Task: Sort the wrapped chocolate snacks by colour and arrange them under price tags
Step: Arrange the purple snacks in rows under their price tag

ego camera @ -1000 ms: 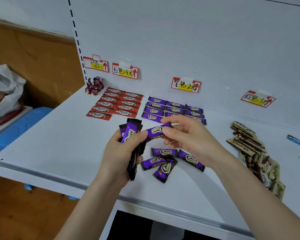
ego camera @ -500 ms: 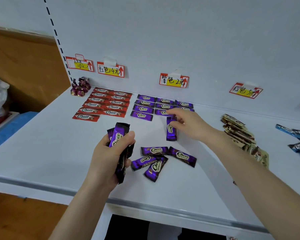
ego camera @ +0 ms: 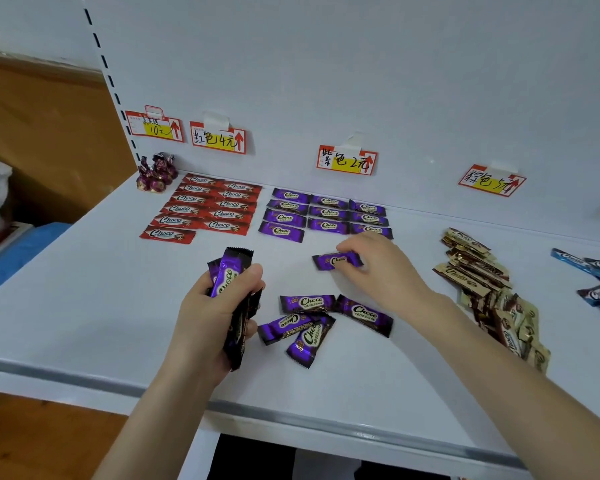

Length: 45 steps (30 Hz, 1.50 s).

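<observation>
Foil bar point(ego camera: 336, 260): purple oblong | right hand point(ego camera: 383, 273) pinches | left hand point(ego camera: 205, 318) grips stack point(ego camera: 230, 270)

purple snacks point(ego camera: 328, 213); red snacks point(ego camera: 207, 206); white shelf point(ego camera: 84, 289)

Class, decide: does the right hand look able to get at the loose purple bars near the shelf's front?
Probably yes, once freed: the right hand holds one purple bar, and the loose purple bars lie close by toward the person, only bare shelf between.

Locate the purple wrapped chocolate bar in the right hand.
Head view, centre: the bar lies on the white shelf, just before the arranged purple rows.
</observation>
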Motion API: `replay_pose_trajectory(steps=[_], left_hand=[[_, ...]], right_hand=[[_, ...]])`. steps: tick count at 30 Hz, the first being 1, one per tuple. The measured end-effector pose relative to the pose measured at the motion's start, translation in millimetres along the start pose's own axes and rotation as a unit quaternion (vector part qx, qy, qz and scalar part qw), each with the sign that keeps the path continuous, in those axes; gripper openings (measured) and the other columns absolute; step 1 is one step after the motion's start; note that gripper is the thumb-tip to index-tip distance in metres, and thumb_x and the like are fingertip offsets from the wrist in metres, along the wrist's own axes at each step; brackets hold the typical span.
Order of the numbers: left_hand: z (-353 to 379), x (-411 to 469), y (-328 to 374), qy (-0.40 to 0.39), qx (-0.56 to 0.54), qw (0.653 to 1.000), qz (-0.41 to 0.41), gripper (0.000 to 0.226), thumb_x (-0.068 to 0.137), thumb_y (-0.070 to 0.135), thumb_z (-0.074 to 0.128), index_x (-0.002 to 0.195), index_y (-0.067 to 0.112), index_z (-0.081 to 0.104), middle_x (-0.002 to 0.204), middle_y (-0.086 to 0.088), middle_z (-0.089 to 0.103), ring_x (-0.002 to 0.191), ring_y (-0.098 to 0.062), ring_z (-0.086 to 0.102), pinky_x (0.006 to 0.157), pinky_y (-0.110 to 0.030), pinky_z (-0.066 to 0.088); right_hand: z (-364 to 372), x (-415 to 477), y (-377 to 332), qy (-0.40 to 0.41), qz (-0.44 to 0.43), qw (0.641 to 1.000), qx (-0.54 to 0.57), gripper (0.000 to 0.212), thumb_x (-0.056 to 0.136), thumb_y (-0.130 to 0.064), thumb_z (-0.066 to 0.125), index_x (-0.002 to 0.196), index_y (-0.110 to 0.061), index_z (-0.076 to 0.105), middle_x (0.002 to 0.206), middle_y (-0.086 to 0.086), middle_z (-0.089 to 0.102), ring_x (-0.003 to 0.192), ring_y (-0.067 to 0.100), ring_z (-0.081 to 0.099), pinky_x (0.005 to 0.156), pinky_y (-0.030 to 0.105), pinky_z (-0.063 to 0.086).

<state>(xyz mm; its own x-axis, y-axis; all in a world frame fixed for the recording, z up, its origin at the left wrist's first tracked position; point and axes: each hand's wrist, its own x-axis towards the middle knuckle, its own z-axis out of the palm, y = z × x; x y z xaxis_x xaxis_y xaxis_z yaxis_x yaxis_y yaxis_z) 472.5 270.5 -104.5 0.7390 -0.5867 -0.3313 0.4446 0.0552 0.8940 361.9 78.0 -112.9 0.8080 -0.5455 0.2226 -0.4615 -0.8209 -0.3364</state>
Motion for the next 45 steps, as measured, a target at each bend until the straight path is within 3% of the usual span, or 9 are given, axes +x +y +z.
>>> replay_pose_trajectory(steps=[5, 17, 30, 34, 36, 39, 42, 45], left_hand=[[1.1, 0.9, -1.4, -0.004, -0.003, 1.0, 0.001, 0.018, 0.075, 0.027, 0.071, 0.087, 0.017, 0.062, 0.064, 0.005, 0.066, 0.052, -0.004, 0.058, 0.039, -0.018, 0.042], [-0.2, 0.6, -0.5, -0.013, -0.017, 1.0, 0.001, 0.037, 0.057, 0.035, 0.072, 0.088, 0.017, 0.062, 0.066, 0.003, 0.066, 0.052, -0.004, 0.058, 0.039, -0.018, 0.042], [-1.8, 2.9, -2.3, -0.018, -0.014, 1.0, 0.0, 0.023, 0.071, 0.03, 0.072, 0.087, 0.017, 0.062, 0.065, 0.004, 0.067, 0.051, -0.003, 0.059, 0.039, -0.018, 0.042], [-1.0, 1.2, -0.4, -0.021, -0.015, 1.0, 0.0, 0.019, 0.074, 0.026, 0.072, 0.085, 0.016, 0.061, 0.065, 0.003, 0.066, 0.052, -0.005, 0.058, 0.038, -0.019, 0.041], [0.3, -0.8, 0.9, -0.025, -0.005, 1.0, 0.006, 0.027, 0.066, 0.03, 0.074, 0.085, 0.015, 0.061, 0.066, 0.002, 0.065, 0.054, -0.007, 0.057, 0.039, -0.019, 0.041], [4.2, -5.5, 1.8, -0.043, 0.004, 0.999, 0.018, 0.03, 0.061, 0.028, 0.074, 0.085, 0.016, 0.061, 0.063, 0.002, 0.062, 0.052, -0.007, 0.056, 0.038, -0.019, 0.04], [13.3, -12.9, 3.0, -0.087, -0.012, 0.996, 0.03, 0.02, 0.071, 0.011, 0.073, 0.085, 0.013, 0.059, 0.055, 0.006, 0.062, 0.046, -0.006, 0.061, 0.038, -0.017, 0.043], [20.7, -18.5, 3.3, -0.126, -0.004, 0.99, 0.055, 0.031, 0.063, 0.013, 0.074, 0.092, 0.017, 0.063, 0.074, -0.001, 0.073, 0.066, -0.017, 0.071, 0.049, -0.021, 0.051]], right_hand=[[6.5, -6.5, 3.2, -0.031, -0.028, 0.999, -0.023, 0.032, 0.092, -0.03, 0.052, 0.119, -0.015, 0.061, 0.117, 0.003, 0.055, 0.11, 0.02, 0.047, 0.089, 0.032, 0.042], [20.8, 7.3, -6.5, 0.011, -0.026, 0.997, -0.079, 0.033, 0.096, -0.026, 0.043, 0.124, -0.013, 0.056, 0.113, 0.01, 0.052, 0.104, 0.026, 0.043, 0.081, 0.033, 0.04], [23.1, 10.4, -5.2, 0.002, -0.033, 0.994, -0.102, 0.035, 0.099, -0.029, 0.036, 0.126, -0.014, 0.053, 0.116, 0.008, 0.05, 0.103, 0.024, 0.042, 0.083, 0.034, 0.041], [20.3, 11.2, -7.0, 0.003, -0.028, 0.995, -0.094, 0.037, 0.098, -0.026, 0.039, 0.13, -0.012, 0.05, 0.126, 0.009, 0.047, 0.115, 0.023, 0.041, 0.092, 0.032, 0.039], [14.0, 10.8, -13.0, 0.041, -0.019, 0.998, -0.035, 0.033, 0.097, -0.022, 0.042, 0.125, -0.01, 0.054, 0.125, 0.006, 0.049, 0.115, 0.017, 0.043, 0.092, 0.022, 0.036], [-3.1, 5.9, -35.0, 0.051, 0.017, 0.98, 0.19, 0.02, 0.095, -0.023, 0.047, 0.102, -0.02, 0.064, 0.097, -0.012, 0.059, 0.089, -0.006, 0.052, 0.075, 0.004, 0.036], [-25.1, -4.7, -62.8, -0.049, 0.037, 0.925, 0.376, 0.013, 0.089, -0.036, 0.055, 0.084, -0.028, 0.064, 0.076, -0.01, 0.069, 0.07, -0.001, 0.064, 0.061, 0.011, 0.048], [-33.4, -16.2, -82.4, -0.101, 0.029, 0.916, 0.387, 0.018, 0.082, -0.041, 0.063, 0.083, -0.023, 0.066, 0.067, -0.009, 0.068, 0.061, 0.001, 0.063, 0.056, 0.014, 0.048]])
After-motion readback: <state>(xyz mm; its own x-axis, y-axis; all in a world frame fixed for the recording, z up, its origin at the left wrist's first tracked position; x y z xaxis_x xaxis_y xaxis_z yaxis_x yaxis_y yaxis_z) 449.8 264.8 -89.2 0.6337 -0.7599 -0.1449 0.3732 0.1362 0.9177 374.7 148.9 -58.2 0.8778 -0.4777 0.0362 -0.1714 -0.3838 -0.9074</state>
